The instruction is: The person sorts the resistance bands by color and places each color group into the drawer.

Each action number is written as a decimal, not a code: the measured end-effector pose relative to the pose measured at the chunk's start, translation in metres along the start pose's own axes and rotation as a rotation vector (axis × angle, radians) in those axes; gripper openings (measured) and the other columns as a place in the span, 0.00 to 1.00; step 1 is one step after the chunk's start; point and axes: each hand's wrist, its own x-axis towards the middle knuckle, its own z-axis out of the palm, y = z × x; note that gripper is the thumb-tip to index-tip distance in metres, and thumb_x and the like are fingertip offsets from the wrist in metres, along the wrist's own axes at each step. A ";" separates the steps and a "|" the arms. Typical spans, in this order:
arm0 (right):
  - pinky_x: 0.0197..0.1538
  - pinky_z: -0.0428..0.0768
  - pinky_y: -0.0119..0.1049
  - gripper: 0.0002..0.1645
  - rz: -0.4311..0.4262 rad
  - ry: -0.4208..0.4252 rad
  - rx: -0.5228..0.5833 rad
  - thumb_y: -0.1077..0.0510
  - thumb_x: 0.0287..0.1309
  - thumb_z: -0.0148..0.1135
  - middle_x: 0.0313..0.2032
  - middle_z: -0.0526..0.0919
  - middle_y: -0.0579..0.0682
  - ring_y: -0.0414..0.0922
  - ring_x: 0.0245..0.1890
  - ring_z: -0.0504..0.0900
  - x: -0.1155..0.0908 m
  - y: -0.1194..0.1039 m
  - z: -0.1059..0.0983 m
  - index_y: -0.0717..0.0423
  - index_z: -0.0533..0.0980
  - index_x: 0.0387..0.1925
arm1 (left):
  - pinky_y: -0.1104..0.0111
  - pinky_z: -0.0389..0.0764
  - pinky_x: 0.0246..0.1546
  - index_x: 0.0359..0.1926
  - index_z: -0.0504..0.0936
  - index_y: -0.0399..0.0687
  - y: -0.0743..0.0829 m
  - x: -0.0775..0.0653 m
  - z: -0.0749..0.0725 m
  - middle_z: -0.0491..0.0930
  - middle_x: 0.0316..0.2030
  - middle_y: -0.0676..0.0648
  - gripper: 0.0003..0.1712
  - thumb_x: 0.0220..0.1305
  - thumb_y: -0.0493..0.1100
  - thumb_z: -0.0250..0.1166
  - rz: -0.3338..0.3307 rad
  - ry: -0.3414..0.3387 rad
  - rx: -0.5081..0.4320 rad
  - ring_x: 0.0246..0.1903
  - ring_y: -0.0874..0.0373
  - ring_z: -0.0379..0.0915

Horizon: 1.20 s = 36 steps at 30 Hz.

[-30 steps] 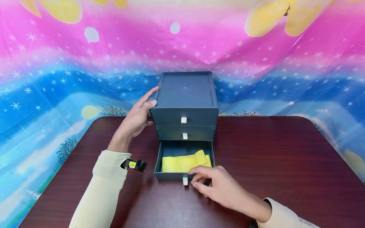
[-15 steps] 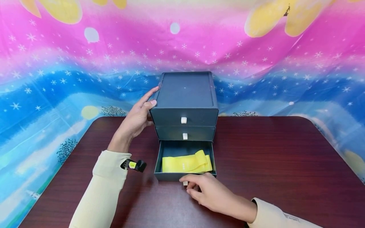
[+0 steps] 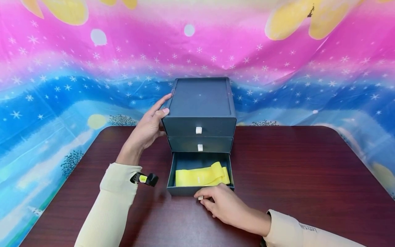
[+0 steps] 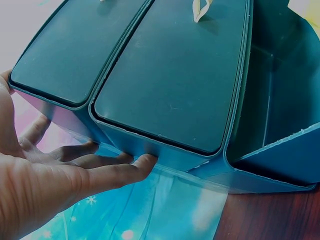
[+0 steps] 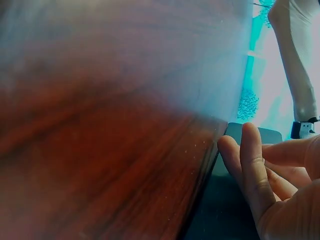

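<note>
A dark grey unit of three small drawers (image 3: 200, 97) stands on the table. Its bottom drawer (image 3: 202, 157) is pulled out, and a folded yellow band (image 3: 197, 176) lies inside. My left hand (image 3: 146, 128) rests against the unit's left side, thumb at the top edge; in the left wrist view its fingers (image 4: 112, 172) stretch along the side wall. At the drawer front, my right hand (image 3: 226, 207) pinches the small white knob (image 3: 201, 198) between thumb and index finger. The right wrist view shows the right fingers (image 5: 252, 165) curled, with the knob hidden.
The upper drawers are closed, with white knobs (image 3: 199, 130) on their fronts. Dark red-brown wood makes up the tabletop (image 3: 287, 171). A pink and blue snowflake-patterned cloth (image 3: 296, 65) hangs behind and at both sides.
My right hand has moved left from the drawer's right front to the white knob and closed its fingers on it. The left hand and the drawers have stayed put.
</note>
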 end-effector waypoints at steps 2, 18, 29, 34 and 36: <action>0.26 0.77 0.25 0.12 0.007 0.008 -0.004 0.67 0.68 0.65 0.26 0.86 0.45 0.25 0.12 0.71 0.002 0.000 -0.001 0.55 0.88 0.48 | 0.27 0.65 0.65 0.80 0.57 0.83 0.000 0.000 0.000 0.50 0.81 0.45 0.32 0.81 0.54 0.51 0.001 0.001 0.002 0.67 0.31 0.68; 0.22 0.80 0.30 0.13 0.084 0.058 0.054 0.70 0.69 0.61 0.29 0.89 0.52 0.43 0.20 0.82 0.039 0.012 -0.016 0.62 0.87 0.48 | 0.33 0.73 0.61 0.80 0.57 0.82 0.001 -0.001 0.000 0.65 0.73 0.42 0.32 0.82 0.52 0.49 -0.009 -0.011 -0.024 0.55 0.45 0.81; 0.26 0.86 0.41 0.13 0.221 0.094 0.113 0.70 0.69 0.62 0.32 0.89 0.55 0.44 0.21 0.81 0.071 0.021 -0.027 0.59 0.88 0.49 | 0.32 0.73 0.61 0.80 0.57 0.82 0.002 -0.001 0.001 0.65 0.72 0.43 0.32 0.82 0.52 0.50 -0.003 -0.014 -0.025 0.54 0.46 0.81; 0.26 0.86 0.41 0.14 0.239 0.104 0.121 0.70 0.70 0.61 0.33 0.89 0.55 0.42 0.21 0.80 0.078 0.026 -0.030 0.60 0.87 0.51 | 0.33 0.74 0.60 0.80 0.57 0.81 0.002 -0.001 0.001 0.66 0.72 0.42 0.32 0.82 0.51 0.49 -0.003 -0.013 -0.035 0.52 0.47 0.83; 0.26 0.86 0.40 0.14 0.239 0.109 0.123 0.70 0.70 0.60 0.33 0.89 0.55 0.41 0.21 0.80 0.080 0.028 -0.030 0.60 0.87 0.51 | 0.33 0.73 0.60 0.80 0.57 0.81 0.002 0.000 0.001 0.66 0.72 0.42 0.32 0.82 0.51 0.49 -0.003 -0.012 -0.036 0.52 0.47 0.83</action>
